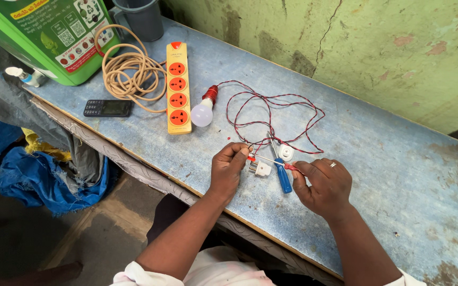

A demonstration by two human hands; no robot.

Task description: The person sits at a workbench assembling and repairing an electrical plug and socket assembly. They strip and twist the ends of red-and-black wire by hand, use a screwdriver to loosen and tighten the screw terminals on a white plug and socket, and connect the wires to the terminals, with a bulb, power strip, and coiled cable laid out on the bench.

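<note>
Worn blue table (377, 159) against a cracked green wall (377, 47). Left hand (228, 168) pinches the red-black wire (271, 114); right hand (322, 185) grips a thin red-handled tool (271, 161); white plug (261, 169) between them, at three o'clock of the left fingers.

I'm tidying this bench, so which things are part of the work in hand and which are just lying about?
In hand: red wire, white plug, plug cover, blue screwdriver, bulb.
Lying about: extension strip, coiled cord, phone, green container, grey mug.

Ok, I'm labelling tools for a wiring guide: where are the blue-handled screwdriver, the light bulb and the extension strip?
blue-handled screwdriver (283, 180): head view, on its blue handle.
light bulb (202, 114): head view, on the white globe.
extension strip (177, 90): head view, between its middle sockets.
</note>
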